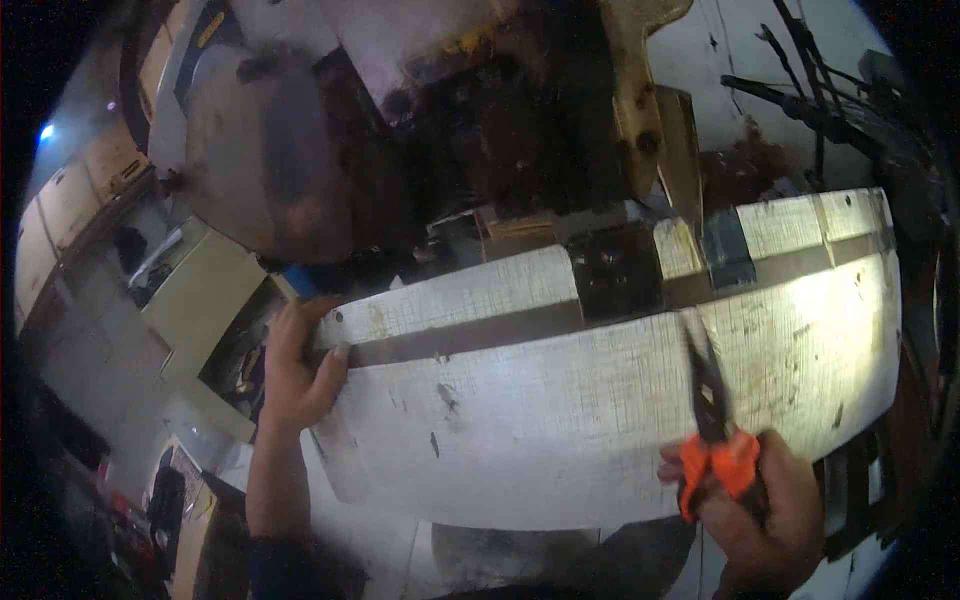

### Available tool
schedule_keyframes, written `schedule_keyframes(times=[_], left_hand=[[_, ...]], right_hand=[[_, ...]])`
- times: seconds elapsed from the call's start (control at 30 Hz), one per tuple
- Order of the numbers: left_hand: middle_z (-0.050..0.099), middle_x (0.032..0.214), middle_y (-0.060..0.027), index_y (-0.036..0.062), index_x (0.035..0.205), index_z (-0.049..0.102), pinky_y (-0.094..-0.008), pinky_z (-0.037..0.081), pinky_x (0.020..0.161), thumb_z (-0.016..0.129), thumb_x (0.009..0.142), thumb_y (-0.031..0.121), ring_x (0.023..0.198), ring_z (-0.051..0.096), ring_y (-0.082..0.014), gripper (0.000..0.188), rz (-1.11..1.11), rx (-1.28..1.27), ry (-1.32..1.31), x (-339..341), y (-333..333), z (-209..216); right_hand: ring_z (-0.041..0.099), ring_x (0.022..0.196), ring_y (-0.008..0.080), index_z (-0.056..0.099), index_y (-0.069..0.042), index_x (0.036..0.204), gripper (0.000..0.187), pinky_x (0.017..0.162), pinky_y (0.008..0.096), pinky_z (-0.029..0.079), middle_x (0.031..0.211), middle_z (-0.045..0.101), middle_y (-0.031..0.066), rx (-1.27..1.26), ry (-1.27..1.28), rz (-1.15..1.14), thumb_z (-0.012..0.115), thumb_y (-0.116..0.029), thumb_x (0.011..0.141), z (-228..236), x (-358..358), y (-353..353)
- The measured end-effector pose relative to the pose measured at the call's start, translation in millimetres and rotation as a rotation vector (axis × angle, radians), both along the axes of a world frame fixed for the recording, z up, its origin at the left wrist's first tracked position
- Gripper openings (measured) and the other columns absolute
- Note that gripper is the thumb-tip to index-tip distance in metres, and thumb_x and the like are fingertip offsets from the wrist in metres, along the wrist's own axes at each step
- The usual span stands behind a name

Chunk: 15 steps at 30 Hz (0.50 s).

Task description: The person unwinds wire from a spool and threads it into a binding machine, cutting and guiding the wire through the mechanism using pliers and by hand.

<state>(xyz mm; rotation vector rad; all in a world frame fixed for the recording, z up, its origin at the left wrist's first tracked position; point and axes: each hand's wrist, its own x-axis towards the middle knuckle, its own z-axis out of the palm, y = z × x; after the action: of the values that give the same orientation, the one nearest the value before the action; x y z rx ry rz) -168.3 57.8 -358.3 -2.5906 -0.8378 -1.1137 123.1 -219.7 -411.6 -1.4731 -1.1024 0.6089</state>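
Note:
A long, pale, curved panel with worn, cross-scratched faces lies across the view in front of me. A grey lengthwise strip runs along it, and a dark brown patch and a dark blue-grey patch cross its upper part. My left hand grips the panel's left end, thumb on the face and fingers at the upper edge. In my right hand is an orange-handled tool with long, dark, pointed jaws; whether scissors or pliers is unclear. Its tip is over the panel, near the strip; contact is unclear.
Beyond the panel stands a big dark machine with a rounded grey housing. Dark metal rods stick out at the far right. Beige boxes stand on the left, and a cluttered carton is at lower left.

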Motion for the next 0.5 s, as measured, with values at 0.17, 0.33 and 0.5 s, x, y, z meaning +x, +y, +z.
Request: schedule_keyframes(times=[0.17, 0.33, 0.5], left_hand=[[0.059, 0.103, -0.0200, -0.0032, 0.112, 0.060, -0.0423, 0.040, 0.091, 0.062, 0.071, 0.023, 0.099, 0.054, -0.0374, 0.049, -0.012, 0.095, 0.067, 8.0, 2.6, -1.4], [0.061, 0.102, -0.0197, -0.0016, 0.111, 0.061, -0.0421, 0.043, 0.086, 0.063, 0.072, 0.024, 0.094, 0.057, -0.0364, 0.047, -0.036, 0.105, 0.087, 5.4, -1.4, 4.6], [0.062, 0.099, -0.0183, -0.0019, 0.111, 0.062, -0.0399, 0.043, 0.078, 0.063, 0.073, 0.024, 0.087, 0.057, -0.0333, 0.046, -0.026, 0.108, 0.090, 4.7, -3.6, 7.4]], right_hand=[[0.060, 0.095, 0.0252, 0.051, 0.000, 0.119, 0.047, 0.084, 0.0376, 0.047, 0.108, 0.059, 0.0172, 0.076, 0.060, -0.085, 0.064, -0.030, 0.085, -65.2, 55.4, -25.6], [0.051, 0.107, 0.0269, 0.044, -0.005, 0.127, 0.053, 0.091, 0.0424, 0.042, 0.120, 0.050, 0.0167, 0.131, 0.146, -0.141, 0.063, -0.034, 0.087, -87.3, 89.2, -19.7], [0.042, 0.119, 0.0286, 0.037, -0.010, 0.135, 0.060, 0.097, 0.0473, 0.037, 0.132, 0.040, 0.0162, 0.152, 0.279, -0.221, 0.063, -0.038, 0.088, -101.3, 111.6, -22.8]])
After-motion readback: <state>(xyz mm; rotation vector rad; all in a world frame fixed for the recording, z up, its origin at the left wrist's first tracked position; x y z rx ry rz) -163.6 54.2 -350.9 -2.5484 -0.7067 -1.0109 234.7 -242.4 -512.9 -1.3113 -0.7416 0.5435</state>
